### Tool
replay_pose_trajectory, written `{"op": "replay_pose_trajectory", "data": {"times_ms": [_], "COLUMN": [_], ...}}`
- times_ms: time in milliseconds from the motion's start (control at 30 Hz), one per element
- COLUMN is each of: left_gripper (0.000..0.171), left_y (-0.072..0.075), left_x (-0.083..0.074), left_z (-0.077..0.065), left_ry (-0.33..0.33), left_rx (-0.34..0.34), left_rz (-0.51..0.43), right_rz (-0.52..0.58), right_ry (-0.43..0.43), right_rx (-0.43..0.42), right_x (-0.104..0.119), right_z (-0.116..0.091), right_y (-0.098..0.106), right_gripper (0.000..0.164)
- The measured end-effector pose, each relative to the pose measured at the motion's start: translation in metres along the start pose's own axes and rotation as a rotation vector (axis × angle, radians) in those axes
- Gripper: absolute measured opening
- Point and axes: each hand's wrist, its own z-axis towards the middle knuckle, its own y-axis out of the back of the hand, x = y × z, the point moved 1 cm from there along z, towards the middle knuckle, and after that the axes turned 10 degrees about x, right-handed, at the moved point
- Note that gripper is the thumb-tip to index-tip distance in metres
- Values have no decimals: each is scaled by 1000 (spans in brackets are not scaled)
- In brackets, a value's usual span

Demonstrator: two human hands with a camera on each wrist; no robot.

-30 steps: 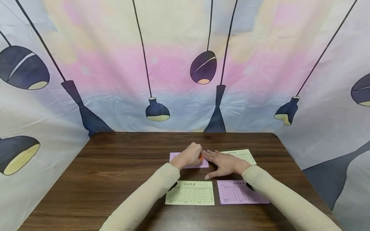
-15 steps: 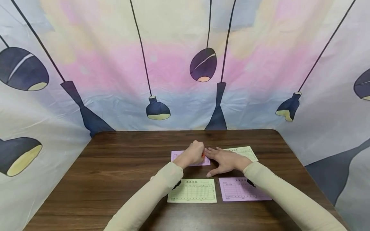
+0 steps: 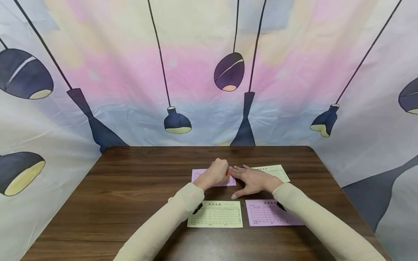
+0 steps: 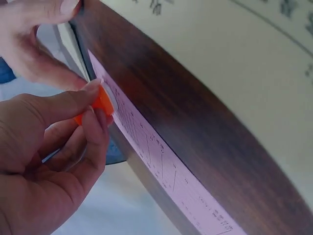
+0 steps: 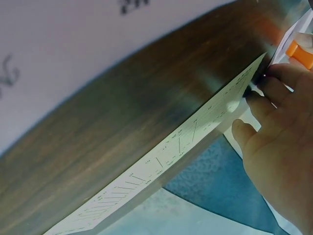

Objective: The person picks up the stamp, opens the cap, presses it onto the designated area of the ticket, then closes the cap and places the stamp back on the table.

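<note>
My left hand (image 3: 214,173) pinches a small orange stamp (image 4: 102,102) between thumb and fingers. In the left wrist view its pale base sits against the purple form slip (image 4: 161,155) near one end. My right hand (image 3: 254,182) lies spread, palm down, with its fingertips beside the stamp at the purple slip's right edge. Under and behind that hand is the far green slip (image 3: 274,173), partly covered. In the right wrist view the orange stamp (image 5: 299,55) shows just beyond the right fingers.
Nearer me lie a green form slip (image 3: 215,214) and a purple form slip (image 3: 267,213), the latter partly under my right sleeve. A small round whitish thing (image 3: 170,199) peeks out beside my left sleeve. The brown table (image 3: 130,188) meets a lamp-patterned cloth (image 3: 202,127) at the back.
Both hands stay in nearly the same place, the left on the stamp. The whole head view shifts slightly. The small round thing beside the left sleeve has come into sight.
</note>
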Motion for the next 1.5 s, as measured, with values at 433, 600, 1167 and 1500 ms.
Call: {"op": "replay_pose_trajectory", "data": {"times_ms": [433,600,1167,1500], "left_gripper": [16,18,34,20], "left_y": [18,22,30,28], "left_x": [7,5,9,7], "left_z": [-7,-20,-46,-43], "left_ry": [-153,-157,-152,-146], "left_rx": [-23,-39,-117,-165], "left_rz": [-112,-116,-151,-260], "right_rz": [35,18,-3,-13], "right_ry": [-32,-41,-28,-35], "right_rx": [10,-2,-31,-86], "right_x": [2,3,6,7], "right_z": [-1,-1,-2,-24], "right_y": [3,1,-4,2], "right_gripper": [106,105,106,100]}}
